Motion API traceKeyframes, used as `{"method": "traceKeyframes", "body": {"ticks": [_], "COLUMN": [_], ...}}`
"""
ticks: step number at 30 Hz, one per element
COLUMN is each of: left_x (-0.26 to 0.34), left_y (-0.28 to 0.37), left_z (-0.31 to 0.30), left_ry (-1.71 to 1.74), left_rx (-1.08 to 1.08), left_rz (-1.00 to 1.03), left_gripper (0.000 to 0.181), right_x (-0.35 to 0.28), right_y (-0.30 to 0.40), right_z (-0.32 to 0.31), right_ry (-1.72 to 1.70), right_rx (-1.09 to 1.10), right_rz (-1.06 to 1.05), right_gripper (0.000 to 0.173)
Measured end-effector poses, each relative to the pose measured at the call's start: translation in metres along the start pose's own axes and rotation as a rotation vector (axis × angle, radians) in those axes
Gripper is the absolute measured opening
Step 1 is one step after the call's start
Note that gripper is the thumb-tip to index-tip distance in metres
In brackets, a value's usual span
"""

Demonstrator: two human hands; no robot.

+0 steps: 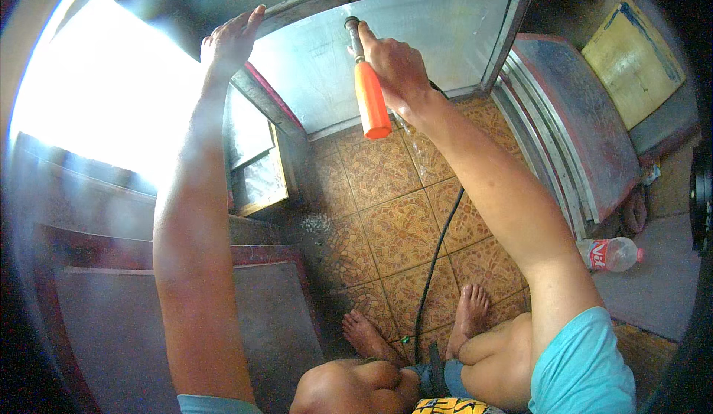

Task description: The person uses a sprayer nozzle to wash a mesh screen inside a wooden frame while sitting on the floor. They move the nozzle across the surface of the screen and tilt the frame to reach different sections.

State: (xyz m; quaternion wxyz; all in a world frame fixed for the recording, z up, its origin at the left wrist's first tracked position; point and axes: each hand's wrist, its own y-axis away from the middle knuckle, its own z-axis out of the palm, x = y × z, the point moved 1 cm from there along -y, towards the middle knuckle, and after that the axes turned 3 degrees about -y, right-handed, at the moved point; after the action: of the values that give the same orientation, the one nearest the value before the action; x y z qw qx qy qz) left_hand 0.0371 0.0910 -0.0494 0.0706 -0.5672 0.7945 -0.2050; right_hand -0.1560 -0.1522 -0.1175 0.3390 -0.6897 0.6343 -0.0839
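Observation:
Before me a large framed screen (pixel 445 41), like a screen-printing frame, stands upright on the tiled floor, its mesh wet. My left hand (pixel 231 41) rests over its top rail at the left corner. My right hand (pixel 392 68) is closed around a spray gun (pixel 356 41) with a dark nozzle and an orange bottle-shaped part (pixel 373 102). The nozzle points at the upper part of the mesh, where spray shows. Water drips below my right hand. The trigger is hidden. A black hose (pixel 437 258) runs over the floor between my feet.
Several framed screens (pixel 579 124) lean at the right, near a yellowish panel (pixel 635 63). A plastic bottle (pixel 613 254) lies on a grey surface. More frames (pixel 267 297) stand at the left, by a wood-edged frame (pixel 278 163). Bright light glares upper left. The patterned tiles (pixel 401 230) look wet.

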Motion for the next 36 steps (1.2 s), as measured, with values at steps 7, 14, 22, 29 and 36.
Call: {"method": "traceKeyframes", "body": {"ticks": [7, 14, 22, 29, 36], "left_x": [0.001, -0.012, 0.006, 0.003, 0.004], "left_y": [0.004, -0.003, 0.012, 0.008, 0.009], "left_z": [0.002, 0.009, -0.003, -0.004, 0.004], "left_ry": [0.025, -0.024, 0.04, 0.036, 0.019], "left_rx": [0.008, 0.044, -0.01, -0.003, 0.048], "left_rz": [-0.011, 0.073, -0.005, -0.002, -0.003], "left_gripper": [0.068, 0.069, 0.069, 0.068, 0.066], "right_x": [0.015, 0.006, 0.013, 0.028, 0.025], "right_y": [0.0, 0.002, 0.005, 0.002, 0.004], "right_z": [0.005, -0.006, 0.0, 0.001, 0.0], "right_ry": [0.019, 0.047, 0.092, 0.076, 0.092], "right_rx": [0.015, -0.049, -0.033, -0.016, -0.032], "right_rz": [0.022, 0.018, 0.017, 0.062, 0.044], "right_gripper": [0.044, 0.049, 0.048, 0.046, 0.049]}}
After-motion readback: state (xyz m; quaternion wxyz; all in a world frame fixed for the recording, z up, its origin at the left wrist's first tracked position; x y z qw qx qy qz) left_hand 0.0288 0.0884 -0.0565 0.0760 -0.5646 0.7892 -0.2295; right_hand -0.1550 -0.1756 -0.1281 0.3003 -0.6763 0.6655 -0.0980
